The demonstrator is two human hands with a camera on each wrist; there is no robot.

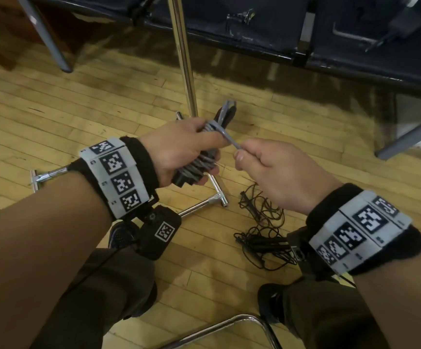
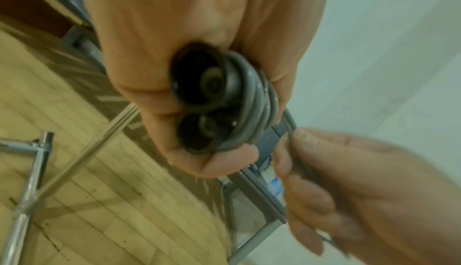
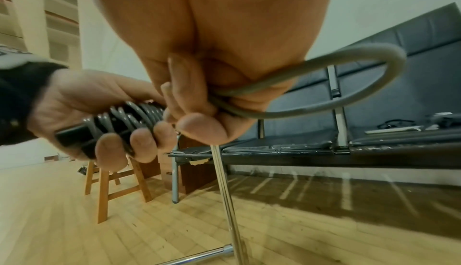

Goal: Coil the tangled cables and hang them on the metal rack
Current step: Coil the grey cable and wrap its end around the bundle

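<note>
Wooden plank floor [image 1: 53, 117], dark bench [image 1: 355, 46] behind the metal rack [image 1: 183, 54]. Left hand [image 1: 179, 152] grips the grey coiled cable [image 1: 204, 159]; right hand [image 1: 274, 172] pinches its loose end. Black tangled cable [image 1: 262, 233] lies on the floor.

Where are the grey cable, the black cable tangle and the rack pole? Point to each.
grey cable [image 3: 354, 54]: right wrist view, top of its loop.
black cable tangle [image 1: 262, 238]: head view, its middle.
rack pole [image 1: 183, 54]: head view, mid-shaft.

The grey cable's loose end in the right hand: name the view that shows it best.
The right wrist view: the grey cable's loose end arcs out in a clear loop from the right hand. The head view shows only a short stretch between both hands; the left wrist view shows a thin blurred strand at the fingertips.
</note>
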